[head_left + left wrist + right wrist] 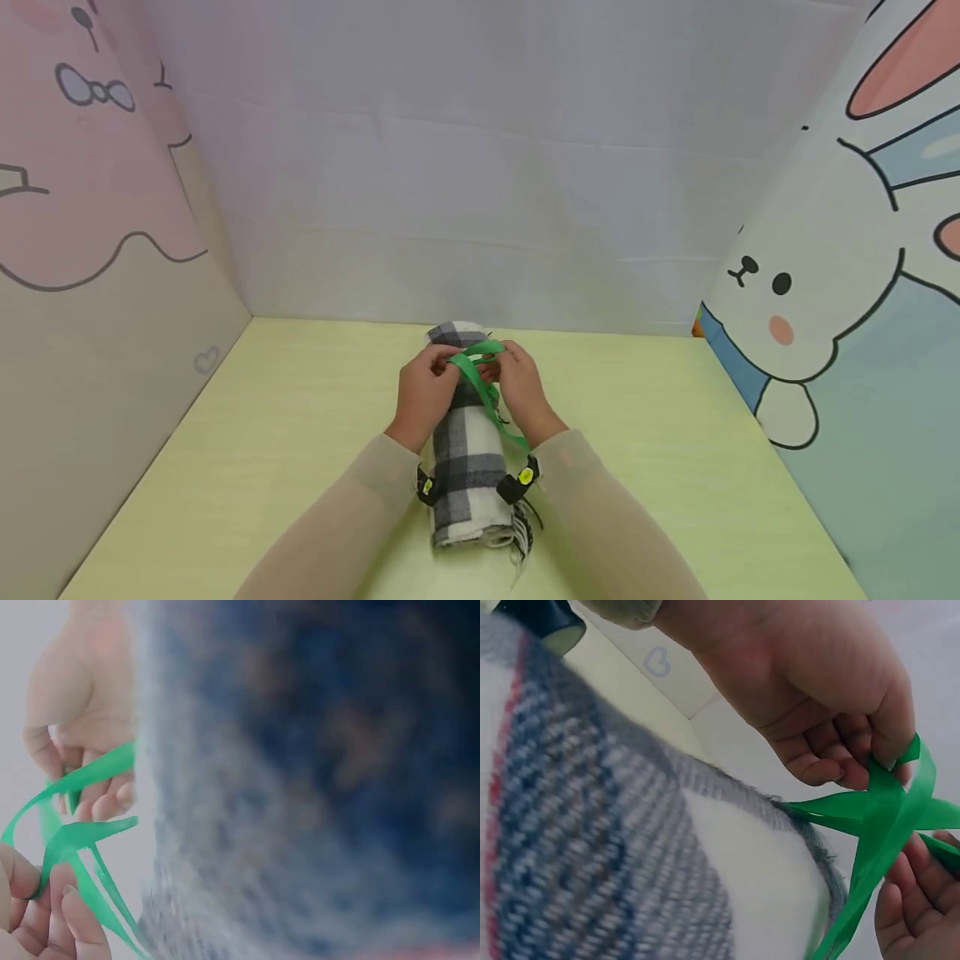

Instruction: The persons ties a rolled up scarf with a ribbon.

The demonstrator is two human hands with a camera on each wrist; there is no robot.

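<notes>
A black, grey and white checked scarf (471, 454) lies rolled up on the table, its long side pointing away from me. Green ribbon (474, 373) crosses in loops above its far half, and one tail hangs down on the right. My left hand (426, 396) pinches the ribbon between thumb and fingers, on the left of the roll. Opposite it, my right hand (525, 390) pinches another part of the ribbon. In the right wrist view, the ribbon (889, 817) crosses over itself between both hands, close beside the woven cloth (660, 847).
Loose fringe (521, 533) spills from the roll's near right end. The pale yellow table (315, 417) meets a white back wall (480, 208). Side panels with cartoon drawings stand left and right, one showing a rabbit (817, 283). Each wrist wears a small black camera (517, 483).
</notes>
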